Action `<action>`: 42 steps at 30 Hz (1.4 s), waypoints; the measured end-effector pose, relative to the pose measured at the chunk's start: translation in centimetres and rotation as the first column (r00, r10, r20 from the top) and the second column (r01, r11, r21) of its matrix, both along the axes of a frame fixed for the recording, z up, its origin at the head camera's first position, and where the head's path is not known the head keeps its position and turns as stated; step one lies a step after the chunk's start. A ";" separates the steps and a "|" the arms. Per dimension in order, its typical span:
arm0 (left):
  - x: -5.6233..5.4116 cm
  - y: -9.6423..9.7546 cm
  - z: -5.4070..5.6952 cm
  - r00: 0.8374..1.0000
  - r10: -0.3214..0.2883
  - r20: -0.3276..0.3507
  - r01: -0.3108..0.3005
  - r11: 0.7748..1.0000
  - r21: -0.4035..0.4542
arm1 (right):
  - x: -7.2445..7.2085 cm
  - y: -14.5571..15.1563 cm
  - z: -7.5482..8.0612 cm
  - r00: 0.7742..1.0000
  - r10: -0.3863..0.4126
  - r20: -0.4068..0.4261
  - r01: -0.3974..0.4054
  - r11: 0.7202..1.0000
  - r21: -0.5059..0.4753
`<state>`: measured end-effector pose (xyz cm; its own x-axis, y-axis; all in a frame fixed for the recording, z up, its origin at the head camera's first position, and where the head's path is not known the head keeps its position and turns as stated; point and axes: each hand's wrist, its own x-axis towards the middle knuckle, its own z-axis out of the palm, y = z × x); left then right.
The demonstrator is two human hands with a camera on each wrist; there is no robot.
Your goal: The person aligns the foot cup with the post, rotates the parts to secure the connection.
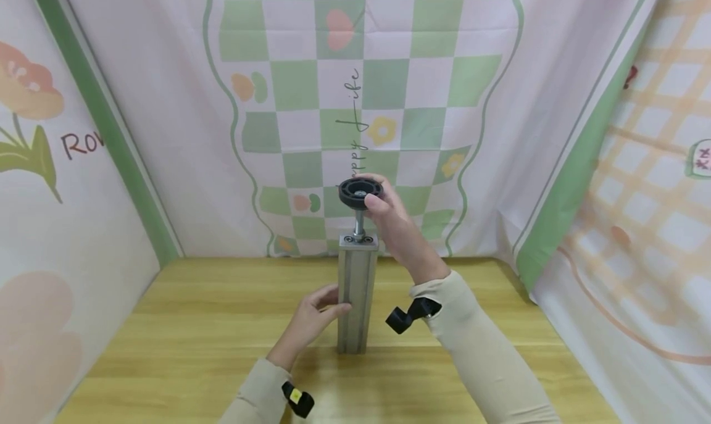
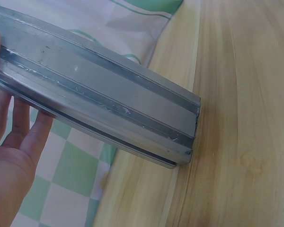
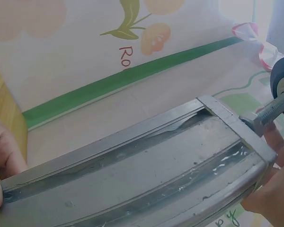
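Observation:
An aluminium profile (image 1: 357,300) stands upright on the wooden table, its slotted faces showing in both wrist views. A metal end plate (image 1: 358,244) with screws caps its top. From that plate rises a threaded bolt (image 3: 274,109) with a nut at its base, carrying a round black levelling foot (image 1: 351,197). My right hand (image 1: 395,223) grips the foot's rim, thumb on top. Lower down, my left hand (image 1: 313,318) holds the profile from the left side, thumb on the near face and fingers behind, as the left wrist view shows too.
The wooden table (image 1: 222,325) reaches back to a hanging curtain (image 1: 294,84) with green and white checks. Patterned cloth (image 1: 655,226) hangs on the right, and floral cloth (image 1: 83,226) on the left. Each wrist wears a small black camera mount (image 1: 408,316).

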<state>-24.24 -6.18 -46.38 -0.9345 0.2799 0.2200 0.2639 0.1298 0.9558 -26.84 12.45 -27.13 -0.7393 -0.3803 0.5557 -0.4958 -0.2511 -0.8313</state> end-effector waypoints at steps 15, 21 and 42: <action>1.6 0.2 2.2 1.000 0.003 -0.030 -0.002 1.000 0.017 | 1.2 -0.8 0.6 0.974 -0.226 0.031 0.225 0.974 0.028; 0.5 0.2 0.9 1.000 0.001 -0.006 0.000 1.000 0.014 | 0.9 -0.7 0.3 0.978 -0.205 -0.047 0.207 0.977 0.054; -0.2 -0.1 -0.2 1.000 -0.022 -0.004 0.022 1.000 0.012 | 0.3 -0.3 0.3 1.000 0.020 0.013 -0.020 1.000 0.017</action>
